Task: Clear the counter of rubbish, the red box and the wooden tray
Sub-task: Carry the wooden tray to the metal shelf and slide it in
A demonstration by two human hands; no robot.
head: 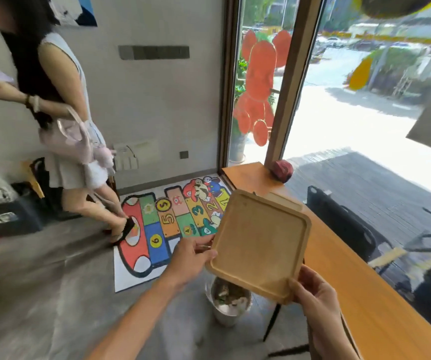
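Observation:
I hold the square wooden tray in the air with both hands, tilted, beside the counter's near edge. My left hand grips its left edge and my right hand grips its lower right corner. The tray's top face is bare. Below it on the floor stands a metal bin with rubbish inside. A red box sits at the far end of the long wooden counter, against the window frame.
A person with a pale bag stands at the left by the wall. A colourful number mat lies on the floor ahead. Dark boxes sit at the far left. A stool's black legs stand under the counter.

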